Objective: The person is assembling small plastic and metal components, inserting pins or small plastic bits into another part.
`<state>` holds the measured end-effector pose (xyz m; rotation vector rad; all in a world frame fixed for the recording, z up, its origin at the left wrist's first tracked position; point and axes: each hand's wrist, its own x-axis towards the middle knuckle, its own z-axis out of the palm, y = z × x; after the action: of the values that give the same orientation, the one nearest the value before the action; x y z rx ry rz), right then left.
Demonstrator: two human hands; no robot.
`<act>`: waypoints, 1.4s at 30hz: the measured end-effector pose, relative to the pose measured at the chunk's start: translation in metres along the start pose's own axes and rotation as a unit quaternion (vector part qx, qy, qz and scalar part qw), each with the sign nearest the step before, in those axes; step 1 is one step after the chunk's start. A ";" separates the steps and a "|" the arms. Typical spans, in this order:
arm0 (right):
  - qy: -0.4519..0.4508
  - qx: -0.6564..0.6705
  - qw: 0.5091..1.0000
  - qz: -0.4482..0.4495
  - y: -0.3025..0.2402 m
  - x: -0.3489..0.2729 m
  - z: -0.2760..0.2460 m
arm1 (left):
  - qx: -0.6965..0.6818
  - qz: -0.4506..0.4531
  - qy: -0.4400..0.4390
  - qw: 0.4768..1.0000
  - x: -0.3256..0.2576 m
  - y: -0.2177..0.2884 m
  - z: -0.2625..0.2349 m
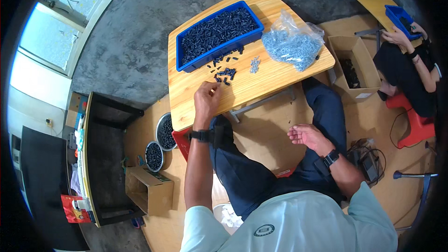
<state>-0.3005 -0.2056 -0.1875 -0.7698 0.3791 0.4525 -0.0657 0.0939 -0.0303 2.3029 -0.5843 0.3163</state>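
Note:
On the wooden table (pixel 252 84), a loose pile of small black cylindrical parts (pixel 227 72) lies in front of a blue tray (pixel 224 42) filled with many more of them. My left hand (pixel 206 99) is at the near edge of this pile, thumb and fingers drawn together. Whatever may be between those fingertips is too small to make out. Over my right thigh, away from the table, my right hand (pixel 308 136) is turned partly palm up, its fingers loosely bent and apart. No object shows in it.
A clear plastic bag (pixel 294 46) of small light-grey pieces sits at the table's right, beside a little heap (pixel 255 64) of them. Two metal bowls (pixel 154 156) of black parts and a cardboard box (pixel 151 189) stand left. Another person (pixel 410 65) works at far right behind an open carton (pixel 357 63).

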 end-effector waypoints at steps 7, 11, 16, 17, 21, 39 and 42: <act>-0.013 -0.014 1.000 -0.003 0.000 0.000 0.003 | 0.030 0.065 -0.002 0.997 -0.027 0.016 0.000; -0.012 -0.019 1.000 -0.001 0.001 -0.001 0.003 | 0.053 0.079 0.010 0.995 -0.023 0.014 0.001; 0.005 -0.020 1.000 0.002 0.000 -0.002 0.006 | 0.143 0.091 0.020 0.985 -0.018 0.017 0.009; 0.007 -0.020 1.000 0.002 -0.003 -0.004 0.012 | 0.156 0.088 0.016 0.984 -0.016 0.018 0.010; -0.015 -0.194 0.977 -0.087 -0.029 0.001 0.078 | 0.165 0.085 0.046 0.982 -0.012 0.004 0.002; 0.197 -0.686 0.551 -0.433 -0.101 0.135 0.234 | 0.063 0.060 0.060 0.994 -0.043 0.014 -0.008; 0.203 -0.690 0.541 -0.437 -0.098 0.146 0.232 | 0.067 0.069 0.063 0.993 -0.043 0.014 -0.007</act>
<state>-0.0902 -0.0604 -0.0484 -2.5021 -0.0912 -0.5859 -0.1107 0.1038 -0.0333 2.3548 -0.6773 0.5786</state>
